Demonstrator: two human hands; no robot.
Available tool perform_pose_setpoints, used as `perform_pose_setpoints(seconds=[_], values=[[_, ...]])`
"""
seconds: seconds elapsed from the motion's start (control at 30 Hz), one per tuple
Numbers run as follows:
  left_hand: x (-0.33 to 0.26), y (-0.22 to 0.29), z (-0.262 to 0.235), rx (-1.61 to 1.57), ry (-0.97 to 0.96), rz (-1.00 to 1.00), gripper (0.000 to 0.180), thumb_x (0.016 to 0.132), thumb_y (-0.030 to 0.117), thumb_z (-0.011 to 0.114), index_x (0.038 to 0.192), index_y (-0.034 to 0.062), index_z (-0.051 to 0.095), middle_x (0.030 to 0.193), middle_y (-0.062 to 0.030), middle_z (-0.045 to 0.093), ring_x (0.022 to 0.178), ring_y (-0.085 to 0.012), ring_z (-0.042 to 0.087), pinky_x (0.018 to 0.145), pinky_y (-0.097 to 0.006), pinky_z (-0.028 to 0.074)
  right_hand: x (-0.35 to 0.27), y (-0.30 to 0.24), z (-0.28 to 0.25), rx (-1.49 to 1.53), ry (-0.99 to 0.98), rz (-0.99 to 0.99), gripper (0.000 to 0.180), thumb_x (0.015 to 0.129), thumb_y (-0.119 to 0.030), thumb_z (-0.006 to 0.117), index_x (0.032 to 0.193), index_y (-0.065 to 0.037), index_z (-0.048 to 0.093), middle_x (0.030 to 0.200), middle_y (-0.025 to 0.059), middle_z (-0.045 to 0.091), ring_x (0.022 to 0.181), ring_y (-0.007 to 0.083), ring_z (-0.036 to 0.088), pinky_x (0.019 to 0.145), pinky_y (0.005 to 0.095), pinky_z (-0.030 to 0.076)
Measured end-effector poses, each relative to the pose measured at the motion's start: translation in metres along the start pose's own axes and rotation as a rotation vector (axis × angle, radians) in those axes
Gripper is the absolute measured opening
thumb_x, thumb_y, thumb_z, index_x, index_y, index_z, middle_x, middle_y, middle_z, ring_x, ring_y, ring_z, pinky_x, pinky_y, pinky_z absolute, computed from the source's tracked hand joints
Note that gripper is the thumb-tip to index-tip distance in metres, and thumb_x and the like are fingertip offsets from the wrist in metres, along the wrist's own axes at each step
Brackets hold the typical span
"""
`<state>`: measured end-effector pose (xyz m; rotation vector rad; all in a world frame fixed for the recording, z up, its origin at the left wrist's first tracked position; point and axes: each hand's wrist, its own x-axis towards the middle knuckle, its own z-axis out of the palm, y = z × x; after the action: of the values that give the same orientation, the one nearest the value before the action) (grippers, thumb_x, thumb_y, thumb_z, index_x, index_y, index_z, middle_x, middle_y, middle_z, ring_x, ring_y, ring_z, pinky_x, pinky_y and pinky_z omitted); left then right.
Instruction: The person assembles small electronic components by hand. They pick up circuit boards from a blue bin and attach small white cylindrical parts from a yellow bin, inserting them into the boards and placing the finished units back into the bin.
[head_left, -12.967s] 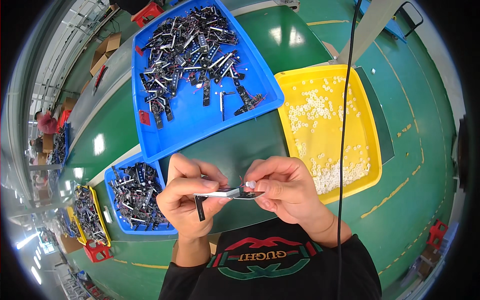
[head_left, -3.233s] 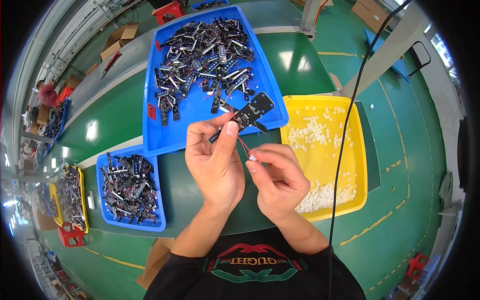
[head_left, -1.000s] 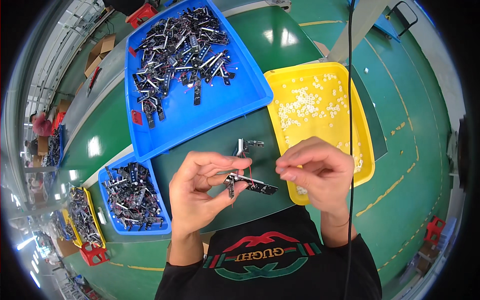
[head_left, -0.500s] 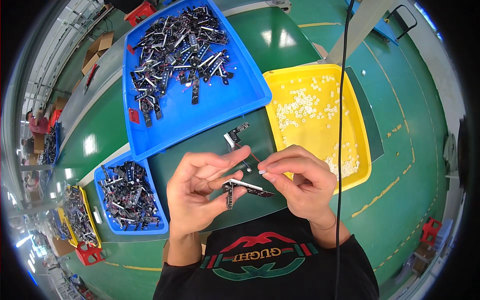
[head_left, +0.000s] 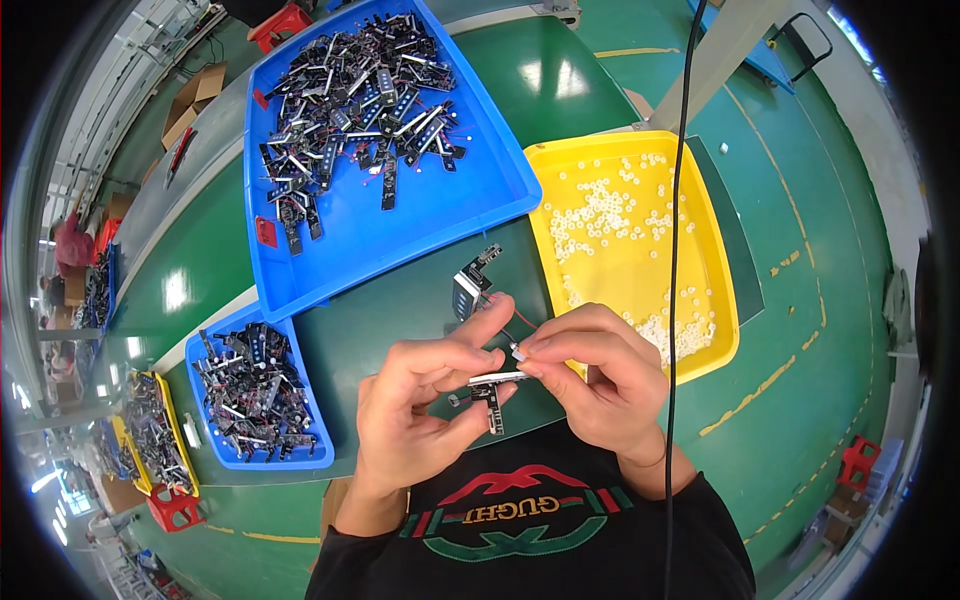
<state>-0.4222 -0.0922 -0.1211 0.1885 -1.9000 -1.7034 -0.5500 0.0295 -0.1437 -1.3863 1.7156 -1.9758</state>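
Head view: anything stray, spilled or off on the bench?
One small black part with red wires lies alone on the green table, outside both blue trays, just beyond the left hand. The white beads all lie inside the yellow tray. Nothing looks spilled or damaged.

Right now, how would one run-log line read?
left hand: holds black part | right hand: pinches its end | nearby: yellow tray, large blue tray

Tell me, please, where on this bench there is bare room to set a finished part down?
Bare green table lies between the small blue tray, the large blue tray and the left hand, and beyond the yellow tray, far right. The large blue tray's near half is bare. A loose black part crowds the trays' gap.
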Motion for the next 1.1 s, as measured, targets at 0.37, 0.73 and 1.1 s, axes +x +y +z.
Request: perform_pose_setpoints(seconds=[0.37,0.73,1.1], values=[[-0.0062,-0.0013,-0.0023,0.021,-0.058,0.053,0.039,0.074,-0.023,0.059,0.107,-0.0071,0.047,0.129,-0.0361,0.049,0.128,-0.0409,0.044,0.098,-0.041,0.051,0.0036,0.0011,0.002,-0.092,0.053,-0.05,0.023,0.075,0.01,0.072,0.096,0.002,0.069,0.089,0.0121,0.063,0.071,0.02,0.062,0.059,0.0284,0.048],[-0.0091,0.0013,-0.0023,0.077,-0.033,0.027,0.036,0.076,-0.019,0.064,0.104,-0.004,0.045,0.118,-0.0318,0.059,0.117,-0.037,0.057,0.094,-0.039,0.054,0.0008,0.0066,0.0007,-0.066,0.058,-0.019,0.023,0.081,0.005,0.068,0.104,0.001,0.068,0.092,0.0118,0.061,0.075,0.02,0.059,0.062,0.0275,0.047],[-0.0081,0.0033,-0.0001,0.14,-0.046,0.062,0.034,0.076,-0.017,0.065,0.101,-0.0032,0.046,0.117,-0.0291,0.061,0.116,-0.0364,0.058,0.09,-0.037,0.056,-0.0006,0.0068,0.0015,0.009,0.038,-0.019,0.024,0.08,0.008,0.069,0.104,0.004,0.066,0.098,0.0147,0.065,0.078,0.0197,0.064,0.065,0.0269,0.052]])
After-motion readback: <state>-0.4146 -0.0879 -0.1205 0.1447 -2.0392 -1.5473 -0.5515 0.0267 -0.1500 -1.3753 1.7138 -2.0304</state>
